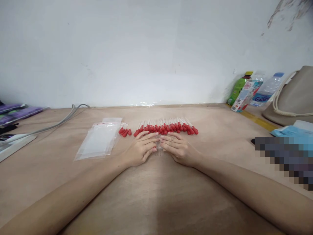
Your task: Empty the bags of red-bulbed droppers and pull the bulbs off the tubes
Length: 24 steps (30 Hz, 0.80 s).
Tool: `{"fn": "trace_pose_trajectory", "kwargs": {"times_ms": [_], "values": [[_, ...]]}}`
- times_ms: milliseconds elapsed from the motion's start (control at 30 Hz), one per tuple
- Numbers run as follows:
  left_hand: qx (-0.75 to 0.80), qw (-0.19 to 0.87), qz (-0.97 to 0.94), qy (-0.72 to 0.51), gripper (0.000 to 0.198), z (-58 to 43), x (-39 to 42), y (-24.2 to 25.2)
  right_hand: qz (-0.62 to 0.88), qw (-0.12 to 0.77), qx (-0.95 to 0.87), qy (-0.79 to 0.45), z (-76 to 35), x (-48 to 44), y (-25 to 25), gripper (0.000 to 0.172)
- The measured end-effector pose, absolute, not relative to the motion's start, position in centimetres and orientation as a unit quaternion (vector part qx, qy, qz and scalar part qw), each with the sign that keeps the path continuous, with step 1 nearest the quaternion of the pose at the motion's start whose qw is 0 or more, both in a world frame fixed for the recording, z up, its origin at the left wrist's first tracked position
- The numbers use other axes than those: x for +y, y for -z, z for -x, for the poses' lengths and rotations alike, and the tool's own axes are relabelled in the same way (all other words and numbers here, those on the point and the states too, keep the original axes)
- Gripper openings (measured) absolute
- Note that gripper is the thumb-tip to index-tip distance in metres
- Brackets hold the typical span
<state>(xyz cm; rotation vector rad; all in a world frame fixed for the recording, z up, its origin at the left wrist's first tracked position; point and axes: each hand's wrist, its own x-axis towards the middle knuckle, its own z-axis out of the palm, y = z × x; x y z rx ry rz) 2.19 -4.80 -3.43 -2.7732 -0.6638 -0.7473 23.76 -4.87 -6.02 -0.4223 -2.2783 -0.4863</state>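
Note:
A long row of droppers with red bulbs (171,128) lies on the table just beyond my hands, their thin clear stems pointing to the wall. My left hand (144,148) and my right hand (179,148) meet in front of this row, fingertips almost touching. Between the fingertips are clear tubes (158,146), gripped from both sides; a bit of red shows under the left fingers. The fingers cover most of what they hold. Left of the row, a few more red-bulbed droppers (125,132) lie beside a stack of clear zip bags (100,138).
A grey cable (61,121) runs across the left side, near purple packages (22,114). At the back right stand a green bottle (238,88), a clear bottle (267,89) and a beige bag (293,98). A light blue packet (293,133) lies at right, beside a pixelated area.

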Motion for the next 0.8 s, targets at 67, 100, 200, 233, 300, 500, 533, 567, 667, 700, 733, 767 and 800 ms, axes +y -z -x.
{"fn": "trace_pose_trajectory", "kwargs": {"times_ms": [67,100,200,233,300,500,533,567,667,700,733,767,800], "values": [[-0.227,0.088,0.937,0.252,0.021,-1.9,-4.9,3.4,0.159,0.379,-0.89,0.196,-24.0,-4.8,6.0,0.028],[-0.236,0.084,0.935,0.253,0.022,-1.6,-4.9,3.4,0.157,0.385,-0.888,0.195,-24.2,-4.8,6.1,0.029],[-0.289,0.083,0.913,0.275,0.023,-0.4,-4.5,3.4,0.192,0.414,-0.874,0.169,-25.4,-4.3,6.1,0.028],[-0.313,0.089,0.898,0.296,0.022,0.1,-4.3,3.4,0.229,0.422,-0.864,0.153,-25.8,-4.2,6.1,0.026],[-0.358,0.101,0.86,0.35,0.021,0.9,-3.6,3.1,0.32,0.418,-0.842,0.12,-26.3,-3.9,6.1,0.024],[-0.49,0.096,0.777,0.383,0.022,3.1,-1.0,1.4,0.428,0.328,-0.839,0.073,-25.2,-4.1,5.8,0.03],[-0.515,0.096,0.765,0.374,0.022,3.6,-0.6,1.2,0.427,0.326,-0.841,0.061,-25.0,-4.3,5.7,0.031],[-0.54,0.095,0.754,0.363,0.023,4.1,-0.2,1.1,0.426,0.328,-0.842,0.051,-24.8,-4.4,5.5,0.031],[-0.599,0.077,0.734,0.31,0.026,5.7,0.8,1.0,0.43,0.342,-0.835,0.034,-24.3,-4.7,5.3,0.022],[-0.612,0.065,0.731,0.295,0.028,6.1,1.0,1.0,0.431,0.348,-0.832,0.033,-24.2,-4.8,5.2,0.018],[-0.622,0.05,0.727,0.285,0.03,6.4,1.1,1.0,0.43,0.352,-0.831,0.034,-24.2,-4.8,5.3,0.016],[-0.63,0.037,0.723,0.279,0.031,6.7,1.2,1.0,0.426,0.357,-0.83,0.036,-24.1,-4.8,5.3,0.014],[-0.638,0.025,0.719,0.276,0.03,6.9,1.3,1.0,0.421,0.361,-0.831,0.04,-24.0,-4.8,5.4,0.013]]}}
